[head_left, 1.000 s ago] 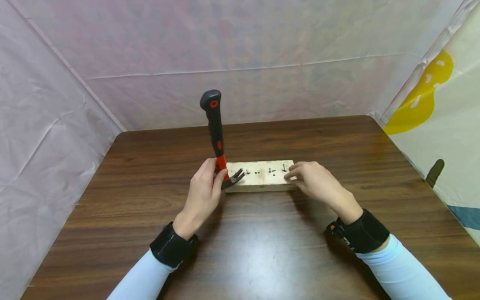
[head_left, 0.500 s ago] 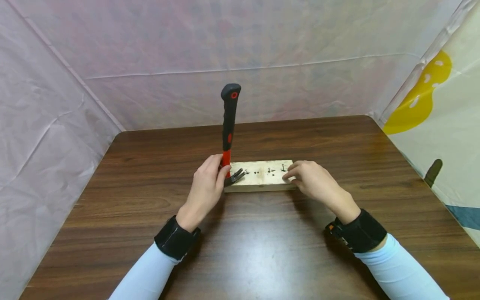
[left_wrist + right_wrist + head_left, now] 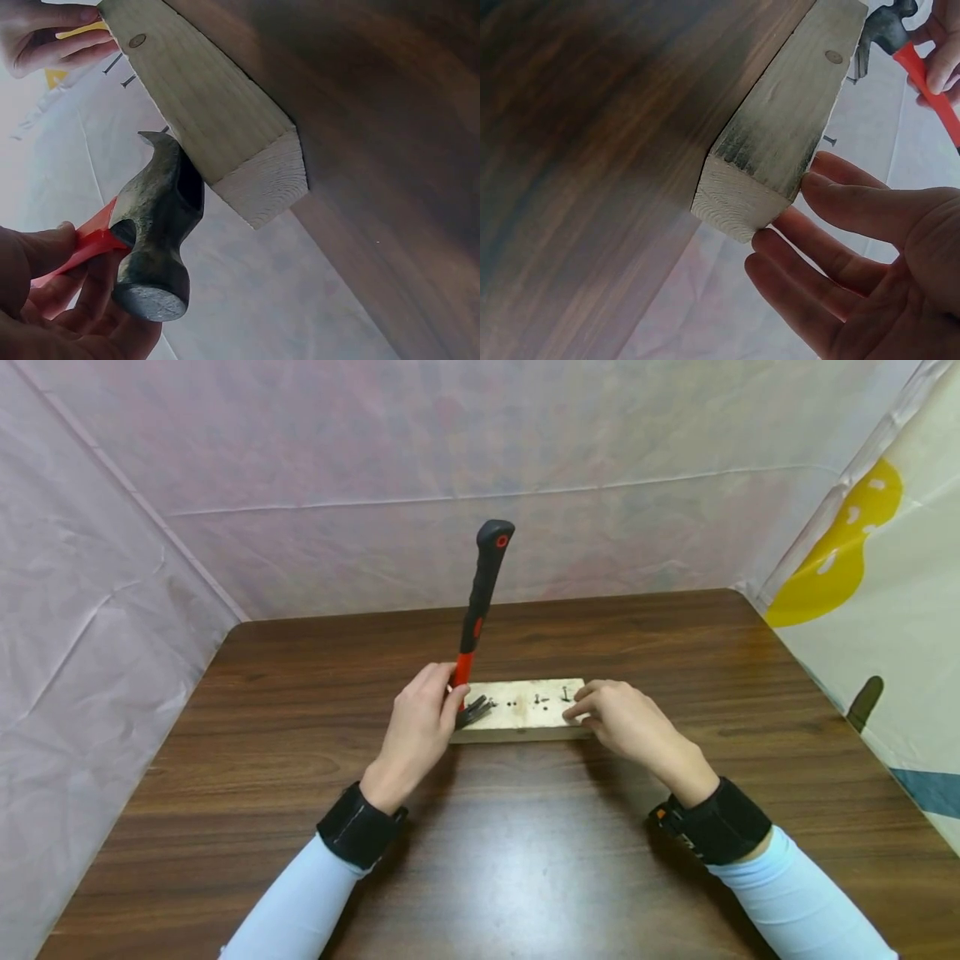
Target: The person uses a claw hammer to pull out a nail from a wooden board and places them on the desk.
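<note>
Head: on desk, wooden block, likely stiff, fairly light. At block's left end, claw hammer, handle up, probably head-heavy; best taken by rubbery-looking grip, well above block. Gripped near its head by left hand.

Left wrist: fingers curled round red neck, metal head close beside block's top edge.

Right wrist: right hand half open, relaxed fingertips touching block's right end.
</note>
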`<state>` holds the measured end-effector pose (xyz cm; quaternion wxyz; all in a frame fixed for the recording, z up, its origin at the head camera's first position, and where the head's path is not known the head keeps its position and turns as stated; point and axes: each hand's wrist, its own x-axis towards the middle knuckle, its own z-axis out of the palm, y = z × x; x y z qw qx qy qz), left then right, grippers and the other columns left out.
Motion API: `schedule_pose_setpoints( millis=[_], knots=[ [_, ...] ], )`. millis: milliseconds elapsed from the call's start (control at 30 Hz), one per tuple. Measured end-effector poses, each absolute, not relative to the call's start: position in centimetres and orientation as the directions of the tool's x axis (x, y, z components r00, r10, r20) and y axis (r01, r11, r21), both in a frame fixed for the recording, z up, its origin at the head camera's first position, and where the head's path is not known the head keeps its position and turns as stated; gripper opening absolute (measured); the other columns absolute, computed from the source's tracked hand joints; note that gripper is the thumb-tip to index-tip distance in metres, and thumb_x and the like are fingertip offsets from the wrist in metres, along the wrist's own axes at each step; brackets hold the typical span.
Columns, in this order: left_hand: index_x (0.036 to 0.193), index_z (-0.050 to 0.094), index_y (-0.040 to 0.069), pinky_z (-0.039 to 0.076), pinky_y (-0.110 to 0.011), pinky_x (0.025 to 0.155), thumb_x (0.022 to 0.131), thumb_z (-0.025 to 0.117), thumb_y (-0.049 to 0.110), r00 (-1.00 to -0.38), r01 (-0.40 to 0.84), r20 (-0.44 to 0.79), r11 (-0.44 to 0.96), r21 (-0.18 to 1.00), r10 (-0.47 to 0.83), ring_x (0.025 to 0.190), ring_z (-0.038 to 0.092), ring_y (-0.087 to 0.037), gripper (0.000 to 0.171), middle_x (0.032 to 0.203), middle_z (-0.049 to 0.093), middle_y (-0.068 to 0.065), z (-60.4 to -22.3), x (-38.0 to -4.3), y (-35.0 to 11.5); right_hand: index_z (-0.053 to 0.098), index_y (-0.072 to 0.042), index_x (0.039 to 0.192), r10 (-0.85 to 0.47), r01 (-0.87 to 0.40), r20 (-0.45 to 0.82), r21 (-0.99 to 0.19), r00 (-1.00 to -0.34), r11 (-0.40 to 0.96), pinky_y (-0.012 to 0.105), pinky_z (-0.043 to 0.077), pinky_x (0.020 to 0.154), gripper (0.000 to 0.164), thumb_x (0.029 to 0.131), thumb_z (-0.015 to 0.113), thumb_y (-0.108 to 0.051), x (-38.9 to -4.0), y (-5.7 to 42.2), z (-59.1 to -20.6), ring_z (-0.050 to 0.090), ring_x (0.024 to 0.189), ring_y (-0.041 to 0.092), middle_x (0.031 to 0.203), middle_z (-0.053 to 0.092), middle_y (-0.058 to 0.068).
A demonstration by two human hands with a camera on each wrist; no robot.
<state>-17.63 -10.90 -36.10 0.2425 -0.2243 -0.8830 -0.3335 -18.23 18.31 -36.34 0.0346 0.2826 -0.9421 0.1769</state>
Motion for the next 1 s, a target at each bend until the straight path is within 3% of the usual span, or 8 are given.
schedule_pose_setpoints(
  millis=[667, 1000],
  knots=[
    [0.112, 0.066, -0.001, 0.053, -0.037, 0.067, 0.100, 0.069, 0.013, -0.775, 0.568, 0.569, 0.697, 0.437, 0.275, 0.076, 0.060, -0.022, 0.018, 0.099, 0.065, -0.010, -35.6, -18.2, -9.9, 0.082, -0.010, 0.105, -0.514, -0.534, 0.151, -0.296, -0.845, 0.792, 0.050, 0.058, 0.084, 0.023, 0.090, 0.074, 0.005, -18.1, 18.1, -36.4, 0.064, 0.114, 0.040, 0.120, 0.069, 0.016],
    [0.109, 0.066, -0.001, 0.050, -0.036, 0.063, 0.100, 0.069, 0.012, -0.779, 0.564, 0.566, 0.697, 0.444, 0.270, 0.072, 0.057, -0.021, 0.016, 0.096, 0.065, -0.010, -35.6, -18.6, -9.6, 0.082, -0.011, 0.104, -0.511, -0.535, 0.158, -0.294, -0.845, 0.792, 0.049, 0.058, 0.083, 0.023, 0.090, 0.074, 0.005, -18.0, 18.1, -36.2, 0.066, 0.111, 0.038, 0.120, 0.069, 0.015]
  ],
)
